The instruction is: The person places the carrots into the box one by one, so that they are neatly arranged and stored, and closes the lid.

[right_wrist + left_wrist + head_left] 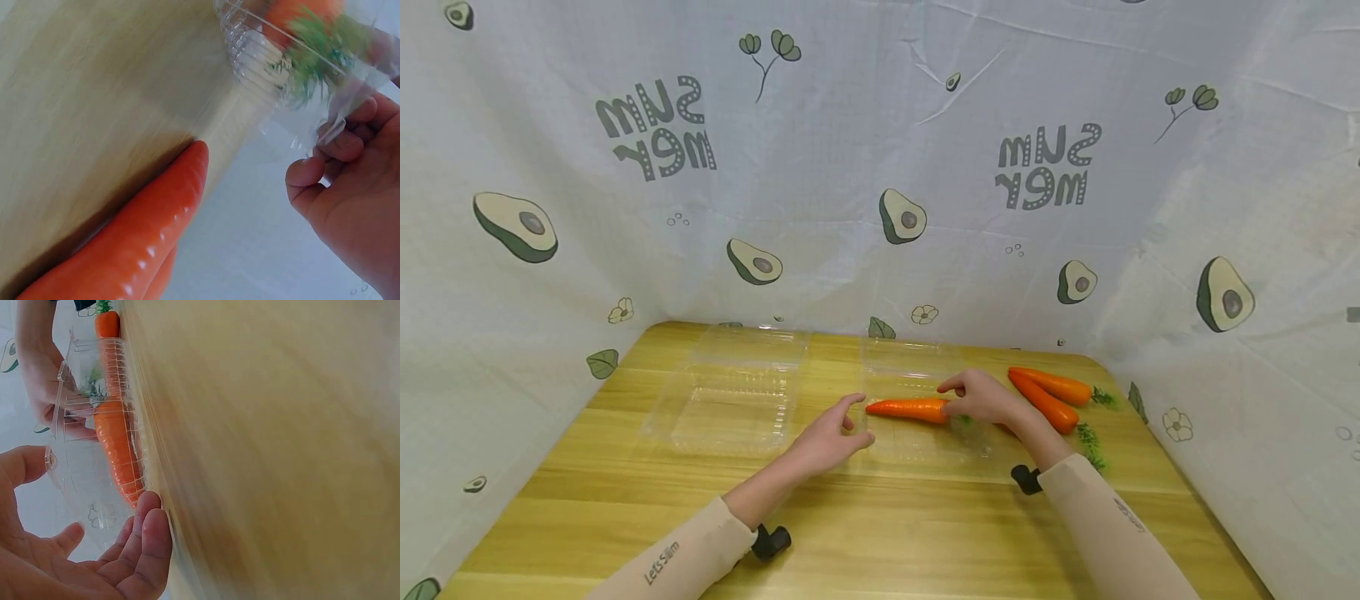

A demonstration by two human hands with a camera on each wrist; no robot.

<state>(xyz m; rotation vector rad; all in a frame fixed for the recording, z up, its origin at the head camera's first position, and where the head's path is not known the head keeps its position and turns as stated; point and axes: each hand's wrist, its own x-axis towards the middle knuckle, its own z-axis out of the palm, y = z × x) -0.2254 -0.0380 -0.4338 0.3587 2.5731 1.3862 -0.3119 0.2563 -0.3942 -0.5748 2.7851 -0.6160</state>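
Note:
An orange carrot (pixel 910 409) with a green leafy top lies in the right-hand clear plastic box (pixel 895 446), its tip toward the left. My right hand (pixel 985 397) is over the carrot's leafy end, index finger stretched out apart from it; the other fingers curl near the box rim in the right wrist view. At the box's left end is my left hand (pixel 827 439), thumb and fingers spread. In the left wrist view its fingertips (pixel 153 531) are right at the box corner, just below the carrot tip (pixel 128 487).
A second clear box (pixel 730 417) with its lid raised sits at the left on the wooden table (pixel 880 533). Two carrots (pixel 1047 404) lie at the right, and an orange patch (pixel 1006 429) shows under my right forearm. A printed curtain (pixel 850 150) surrounds the table.

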